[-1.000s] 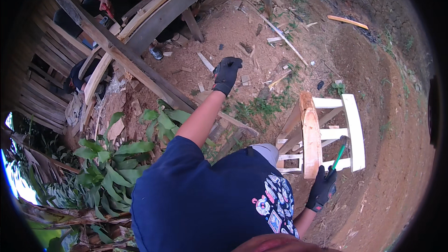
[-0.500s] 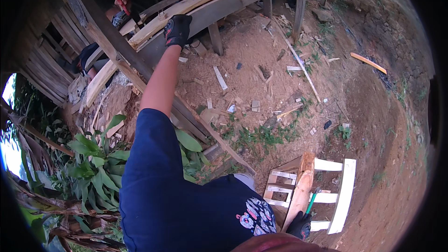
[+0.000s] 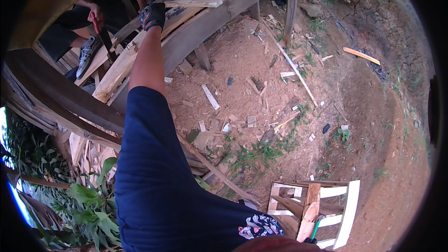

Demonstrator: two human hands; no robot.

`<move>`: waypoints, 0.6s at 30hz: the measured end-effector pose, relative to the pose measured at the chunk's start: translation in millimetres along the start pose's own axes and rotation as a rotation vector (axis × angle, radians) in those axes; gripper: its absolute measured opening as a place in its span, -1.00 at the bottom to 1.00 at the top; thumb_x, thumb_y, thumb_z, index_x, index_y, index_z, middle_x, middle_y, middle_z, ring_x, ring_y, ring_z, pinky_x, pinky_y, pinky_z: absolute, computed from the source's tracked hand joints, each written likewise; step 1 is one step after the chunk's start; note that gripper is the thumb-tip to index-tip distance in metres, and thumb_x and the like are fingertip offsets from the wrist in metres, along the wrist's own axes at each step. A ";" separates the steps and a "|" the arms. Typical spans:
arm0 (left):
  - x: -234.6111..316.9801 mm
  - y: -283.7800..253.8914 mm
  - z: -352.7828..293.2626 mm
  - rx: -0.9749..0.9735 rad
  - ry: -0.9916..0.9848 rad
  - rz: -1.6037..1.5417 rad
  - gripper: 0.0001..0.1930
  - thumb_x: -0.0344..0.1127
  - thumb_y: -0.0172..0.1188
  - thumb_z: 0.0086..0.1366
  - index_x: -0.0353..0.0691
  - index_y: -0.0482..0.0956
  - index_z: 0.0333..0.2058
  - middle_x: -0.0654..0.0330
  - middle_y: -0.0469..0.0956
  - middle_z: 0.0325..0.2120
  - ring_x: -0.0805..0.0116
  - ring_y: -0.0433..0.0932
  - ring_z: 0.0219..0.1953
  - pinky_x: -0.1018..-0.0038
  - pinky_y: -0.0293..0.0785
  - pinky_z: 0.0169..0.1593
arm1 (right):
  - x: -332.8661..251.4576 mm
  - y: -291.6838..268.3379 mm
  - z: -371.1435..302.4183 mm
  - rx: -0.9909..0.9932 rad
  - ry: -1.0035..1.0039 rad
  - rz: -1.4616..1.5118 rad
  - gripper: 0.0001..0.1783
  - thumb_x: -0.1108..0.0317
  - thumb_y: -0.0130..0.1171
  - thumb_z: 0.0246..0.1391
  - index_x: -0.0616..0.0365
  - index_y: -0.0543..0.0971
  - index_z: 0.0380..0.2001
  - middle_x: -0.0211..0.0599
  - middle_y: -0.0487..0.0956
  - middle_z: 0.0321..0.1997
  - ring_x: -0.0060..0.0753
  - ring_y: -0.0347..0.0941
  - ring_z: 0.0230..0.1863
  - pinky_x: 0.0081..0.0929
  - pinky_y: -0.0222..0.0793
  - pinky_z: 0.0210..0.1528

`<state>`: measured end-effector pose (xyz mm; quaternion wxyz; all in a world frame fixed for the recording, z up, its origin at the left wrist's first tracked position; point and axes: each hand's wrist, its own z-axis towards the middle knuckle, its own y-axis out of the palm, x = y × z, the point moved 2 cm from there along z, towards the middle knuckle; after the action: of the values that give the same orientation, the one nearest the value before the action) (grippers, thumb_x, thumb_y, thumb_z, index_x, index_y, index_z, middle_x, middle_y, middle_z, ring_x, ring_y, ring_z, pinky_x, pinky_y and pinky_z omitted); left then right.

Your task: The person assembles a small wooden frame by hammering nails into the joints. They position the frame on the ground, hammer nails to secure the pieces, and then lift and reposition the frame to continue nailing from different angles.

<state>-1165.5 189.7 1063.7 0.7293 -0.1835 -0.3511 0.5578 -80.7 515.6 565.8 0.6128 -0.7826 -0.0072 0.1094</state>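
Observation:
My left hand (image 3: 152,16), in a black glove with red marks, reaches over the wooden bench (image 3: 219,18). Its fingers are curled down beside a short pale board (image 3: 193,3); what they hold, if anything, is hidden. At the lower edge, only a sliver of my right hand's dark glove (image 3: 310,240) shows. It is round the lower end of a green-handled tool (image 3: 317,226). That tool stands against a split, rough length of wood (image 3: 310,207), beside a slatted wooden frame (image 3: 347,214).
Across the bench a co-worker's hand (image 3: 96,16) grips a red-handled tool with a dark blade, over a plank (image 3: 114,72). The co-worker's shoe (image 3: 87,57) is close by. A dark beam (image 3: 65,93) crosses at left. Offcuts, a long stick (image 3: 291,63) and plants (image 3: 88,196) surround me.
My left hand has moved left and farther over the bench. My right hand has sunk almost out of the picture with the green-handled tool. The whole view has shifted.

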 end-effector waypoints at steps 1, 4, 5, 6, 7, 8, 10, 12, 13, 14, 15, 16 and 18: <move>2.3 8.0 3.5 0.002 -0.005 0.018 -0.44 0.24 0.16 0.32 0.01 0.75 0.09 -0.04 0.68 0.11 -0.08 0.63 0.19 0.10 0.55 0.20 | 3.0 -2.2 -4.7 0.004 0.016 -0.008 -0.31 -0.36 0.17 0.24 0.18 0.54 -0.22 0.12 0.57 -0.45 0.36 0.51 -0.42 0.15 0.35 -0.44; 10.7 36.1 8.6 -0.038 -0.102 -0.015 -0.37 0.26 0.18 0.29 0.00 0.71 0.17 -0.06 0.60 0.23 -0.09 0.56 0.28 0.11 0.48 0.30 | 8.0 -6.5 -7.9 0.026 0.050 -0.020 -0.31 -0.36 0.17 0.25 0.18 0.54 -0.22 0.12 0.57 -0.45 0.36 0.51 -0.42 0.15 0.34 -0.44; 5.9 39.3 14.8 -0.157 -0.104 -0.117 -0.32 0.29 0.19 0.27 -0.02 0.68 0.21 -0.11 0.50 0.32 -0.08 0.47 0.38 0.11 0.38 0.40 | 8.1 -5.5 -8.1 0.028 0.056 -0.018 -0.31 -0.36 0.17 0.25 0.18 0.54 -0.22 0.12 0.57 -0.45 0.36 0.51 -0.42 0.15 0.34 -0.44; 5.1 45.3 15.2 -0.175 -0.112 -0.094 -0.30 0.29 0.19 0.27 -0.02 0.65 0.24 -0.13 0.49 0.33 -0.08 0.46 0.38 0.11 0.37 0.41 | 10.2 -7.4 -5.7 0.034 0.058 -0.024 -0.31 -0.36 0.17 0.25 0.18 0.54 -0.21 0.13 0.57 -0.44 0.36 0.51 -0.42 0.15 0.34 -0.44; 4.7 47.5 16.8 -0.189 -0.113 -0.063 -0.28 0.29 0.18 0.28 -0.03 0.61 0.27 -0.15 0.48 0.33 -0.07 0.45 0.39 0.10 0.36 0.42 | 11.8 -4.2 -7.8 0.029 0.060 -0.023 -0.31 -0.36 0.17 0.25 0.18 0.54 -0.21 0.13 0.58 -0.44 0.36 0.51 -0.42 0.15 0.34 -0.44; 3.6 49.9 17.8 -0.203 -0.114 -0.033 -0.27 0.29 0.18 0.28 -0.03 0.58 0.30 -0.17 0.47 0.34 -0.07 0.44 0.40 0.10 0.34 0.43 | 14.0 -2.4 -6.7 0.027 0.064 -0.027 -0.31 -0.36 0.17 0.25 0.18 0.55 -0.21 0.13 0.58 -0.44 0.36 0.51 -0.42 0.15 0.34 -0.45; -4.6 55.4 24.5 -0.227 -0.068 -0.002 -0.23 0.29 0.17 0.29 -0.03 0.50 0.36 -0.18 0.46 0.34 -0.07 0.44 0.40 0.10 0.34 0.44 | 18.8 1.4 -1.7 0.024 0.061 -0.026 -0.31 -0.36 0.16 0.25 0.18 0.55 -0.21 0.13 0.58 -0.44 0.36 0.51 -0.42 0.14 0.34 -0.45; -15.1 56.2 29.6 -0.244 -0.057 0.044 -0.20 0.30 0.16 0.31 -0.02 0.43 0.41 -0.19 0.46 0.33 -0.08 0.44 0.40 0.11 0.34 0.44 | 24.2 7.8 -0.2 0.016 0.050 -0.011 -0.31 -0.36 0.16 0.25 0.18 0.55 -0.21 0.13 0.58 -0.44 0.36 0.51 -0.42 0.14 0.34 -0.45; -11.0 58.3 27.5 -0.257 -0.068 0.058 -0.19 0.31 0.15 0.32 0.00 0.40 0.42 -0.20 0.47 0.33 -0.08 0.45 0.39 0.11 0.34 0.44 | 27.9 9.3 -2.0 0.024 0.055 -0.004 -0.31 -0.36 0.16 0.25 0.18 0.55 -0.21 0.13 0.58 -0.44 0.36 0.51 -0.42 0.14 0.34 -0.45; -3.6 58.9 21.3 -0.274 -0.080 0.066 -0.19 0.31 0.13 0.33 0.02 0.37 0.44 -0.20 0.47 0.33 -0.08 0.45 0.39 0.12 0.34 0.44 | 35.2 10.0 -4.0 0.041 0.059 0.005 -0.31 -0.36 0.16 0.25 0.18 0.55 -0.21 0.13 0.58 -0.44 0.36 0.50 -0.43 0.14 0.34 -0.45; 2.9 57.1 18.9 -0.294 -0.119 0.025 -0.25 0.33 0.11 0.35 0.09 0.44 0.40 -0.13 0.47 0.34 -0.07 0.49 0.36 0.11 0.39 0.40 | 41.9 11.4 -6.6 0.057 0.056 0.022 -0.31 -0.36 0.16 0.25 0.18 0.55 -0.20 0.13 0.58 -0.44 0.36 0.50 -0.43 0.14 0.34 -0.45; -15.3 62.3 52.5 -0.241 -0.030 0.064 -0.30 0.32 0.15 0.34 0.10 0.55 0.33 -0.04 0.50 0.33 -0.05 0.54 0.31 0.11 0.45 0.35 | 62.7 28.8 2.9 0.095 0.021 0.091 -0.31 -0.36 0.16 0.25 0.17 0.55 -0.20 0.13 0.58 -0.43 0.37 0.50 -0.43 0.14 0.34 -0.45; -31.8 96.5 22.8 -0.274 -0.197 -0.038 -0.33 0.30 0.23 0.30 0.04 0.64 0.25 0.02 0.56 0.29 -0.01 0.58 0.27 0.12 0.49 0.30 | 112.1 22.3 8.0 0.181 -0.026 0.185 -0.31 -0.36 0.16 0.25 0.17 0.55 -0.20 0.13 0.58 -0.43 0.37 0.50 -0.43 0.13 0.34 -0.45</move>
<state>-1252.1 186.9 1006.0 0.6699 -0.2189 -0.4970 0.5063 24.5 534.0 524.4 0.6681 -0.7198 0.0671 0.1760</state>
